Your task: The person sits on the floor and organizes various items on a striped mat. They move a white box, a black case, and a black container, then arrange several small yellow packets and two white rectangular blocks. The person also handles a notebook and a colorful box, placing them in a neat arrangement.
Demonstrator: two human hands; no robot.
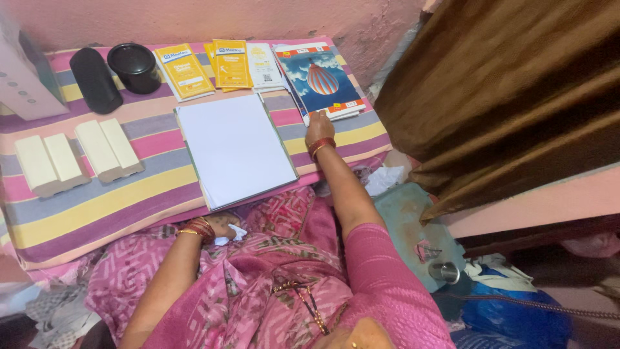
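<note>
Nearest the head camera, pink patterned cloth (271, 284) is covering the person's lap, and the left hand (219, 227) is resting at the near edge of the striped table cover (97, 213), its fingers curled around a small white crumpled wad (234, 234), probably tissue or cloth; how tightly it is being gripped cannot be told. Farther out, the right hand (318, 128) is stretching across the surface, fingers laid flat and pressed against the near edge of a blue booklet (321, 79) whose cover is showing a striped balloon among clouds. Whether the fingertips are pinching that edge or only touching it cannot be told. Judged from this reach, the step in hand is taking hold of the booklet; the next move seems to be calling for a firm grip on its lower edge so that it slides free of the thinner booklets stacked beneath it. The booklet is lying flat, slightly turned, at the far right of the surface, just beside three yellow and white packets (219, 64). A stack of white sheets (234, 148) on a green folder is lying between the two hands. Further left, two pairs of cream blocks (77, 158), a black round pot (134, 64) and a black oblong case (95, 79) are sitting well apart from both hands.
</note>
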